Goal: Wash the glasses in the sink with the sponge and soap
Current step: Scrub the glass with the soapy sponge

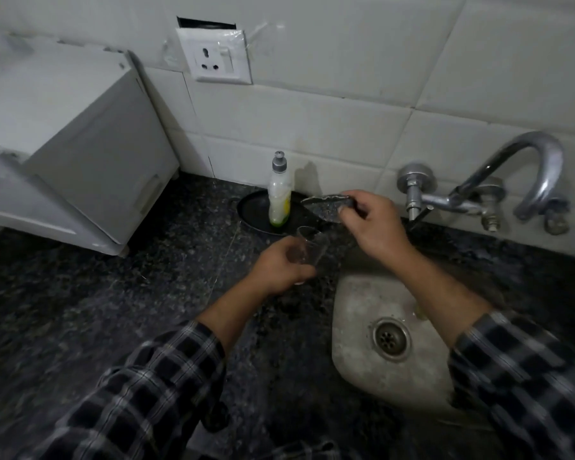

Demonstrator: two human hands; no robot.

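My left hand (281,265) grips a clear drinking glass (312,249), tilted with its mouth up and to the right, over the counter just left of the sink (356,310). My right hand (374,227) pinches a flat grey sponge (326,207) by its right end and holds it above the glass, level with the soap. The soap bottle (279,197), clear with yellow-green liquid and a grey cap, stands upright on a dark round tray (253,210) by the wall.
A curved metal tap (525,174) juts from the tiled wall above the sink's far right; no water shows. A white appliance (70,151) fills the counter's left. A wall socket (214,56) sits above the soap. Dark speckled counter (113,310) surrounds the sink.
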